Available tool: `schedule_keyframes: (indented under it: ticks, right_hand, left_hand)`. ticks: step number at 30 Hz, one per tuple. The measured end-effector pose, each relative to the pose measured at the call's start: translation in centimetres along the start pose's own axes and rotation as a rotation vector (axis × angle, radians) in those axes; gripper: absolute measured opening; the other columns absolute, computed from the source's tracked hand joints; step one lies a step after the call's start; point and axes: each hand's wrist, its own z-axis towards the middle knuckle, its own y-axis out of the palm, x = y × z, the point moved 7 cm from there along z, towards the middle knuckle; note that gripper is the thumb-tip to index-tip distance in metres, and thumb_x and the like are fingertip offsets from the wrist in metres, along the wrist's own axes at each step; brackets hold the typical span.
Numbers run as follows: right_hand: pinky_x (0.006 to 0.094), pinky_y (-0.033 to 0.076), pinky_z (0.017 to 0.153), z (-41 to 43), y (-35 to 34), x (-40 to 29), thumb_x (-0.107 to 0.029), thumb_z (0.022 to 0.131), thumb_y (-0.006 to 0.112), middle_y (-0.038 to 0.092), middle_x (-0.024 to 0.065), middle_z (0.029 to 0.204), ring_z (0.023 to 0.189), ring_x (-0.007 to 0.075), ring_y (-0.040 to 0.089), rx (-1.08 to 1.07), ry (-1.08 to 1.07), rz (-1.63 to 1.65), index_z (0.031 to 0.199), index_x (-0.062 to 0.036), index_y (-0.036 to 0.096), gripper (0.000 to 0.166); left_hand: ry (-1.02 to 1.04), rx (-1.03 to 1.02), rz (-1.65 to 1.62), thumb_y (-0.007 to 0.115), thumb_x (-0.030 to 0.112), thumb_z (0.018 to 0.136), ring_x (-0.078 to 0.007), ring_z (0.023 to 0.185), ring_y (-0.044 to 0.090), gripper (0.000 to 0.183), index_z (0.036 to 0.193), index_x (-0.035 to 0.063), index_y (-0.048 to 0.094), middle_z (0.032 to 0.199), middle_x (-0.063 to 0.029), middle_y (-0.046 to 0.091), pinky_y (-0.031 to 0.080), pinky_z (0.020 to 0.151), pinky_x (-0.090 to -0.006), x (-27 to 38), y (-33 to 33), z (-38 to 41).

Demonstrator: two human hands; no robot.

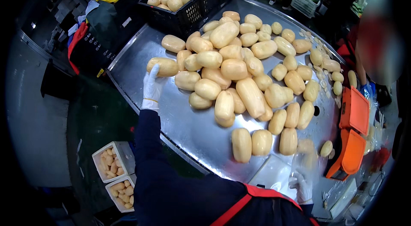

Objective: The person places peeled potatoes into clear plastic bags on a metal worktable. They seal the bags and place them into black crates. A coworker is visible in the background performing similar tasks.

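Note:
My left hand (152,86), in a white glove with a yellow band at the wrist, grips a peeled lotus root segment (163,67) at the table's left side. Its thumb lies over the root's end; the other fingers are mostly hidden. Right of it spreads a heap of peeled lotus root segments (221,68) on the stainless steel table (192,129). My gloved right hand (303,187), blurred, is low at the right with a clear plastic bag (300,168) in it. A blurred lotus root segment (306,149) shows at the bag's top; whether it is inside I cannot tell.
A black crate (192,14) of lotus roots stands at the table's far edge. White foam boxes (128,158) of roots are at lower left. Orange devices (348,155), seemingly scales, and cut slices (322,75) line the right. A white board (273,173) lies near me. People work beyond.

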Motion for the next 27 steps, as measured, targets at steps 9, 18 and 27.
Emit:
schedule_keyframes:
  ticks: [9,18,27]
  right_hand:
    - [0.0405,0.054,0.063,-10.7,1.4,-10.1,-0.016,0.093,0.071,0.069,0.0148,0.078,0.066,0.0285,0.07,0.063,-0.685,-0.912,0.106,-0.0003,0.072,0.02]
    - [0.0382,0.042,0.112,-14.1,-0.2,-12.0,-0.019,0.086,0.081,0.049,0.0188,0.149,0.136,0.028,0.052,0.117,-1.196,-0.541,0.155,-0.0009,0.037,0.084]
    - [0.0443,0.062,0.082,-10.3,-18.2,-2.3,-0.042,0.098,0.061,0.059,0.0213,0.135,0.104,0.0313,0.071,-0.04,-0.571,0.662,0.152,0.0006,0.037,0.072]
  left_hand:
    - [-0.287,-0.65,-0.382,0.073,0.037,0.094,-0.0313,0.141,0.047,0.077,0.155,0.0073,0.037,0.154,-0.0125,0.046,0.043,0.115,-0.054,-3.6,22.9,-24.0]
    - [-0.095,-1.012,0.227,0.08,0.029,0.092,-0.0171,0.114,0.062,0.061,0.137,-0.0013,0.053,0.125,-0.0094,0.062,0.051,0.099,-0.0309,-7.5,39.8,-43.5]
    - [0.08,-0.905,0.52,0.075,0.018,0.094,-0.0135,0.101,0.064,0.055,0.143,0.0036,0.055,0.111,-0.0071,0.064,0.053,0.087,-0.0282,-7.8,41.5,-48.3]
